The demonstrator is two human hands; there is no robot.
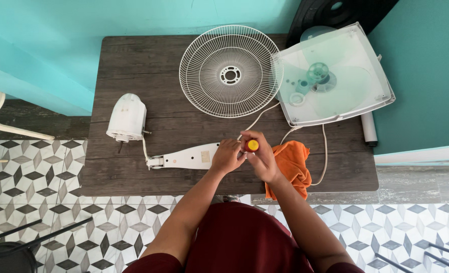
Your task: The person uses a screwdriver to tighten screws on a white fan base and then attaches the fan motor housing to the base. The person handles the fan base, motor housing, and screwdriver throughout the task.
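Both my hands meet at the near middle of a dark wooden table point(133, 55). My right hand point(263, 159) grips a screwdriver whose yellow and red handle end point(253, 145) points up at the camera. My left hand point(226, 155) rests beside it on the wide end of a white fan neck piece point(186, 157) that lies flat. A cable joins that piece to the white fan motor housing point(127, 117) at the left. The screwdriver's tip is hidden under my hands.
A white wire fan grille point(229, 71) lies at the back middle. A clear square tray point(333, 76) over a pale green fan blade sits at the back right. An orange cloth point(292, 167) hangs over the near edge. A white cord point(325, 151) loops nearby.
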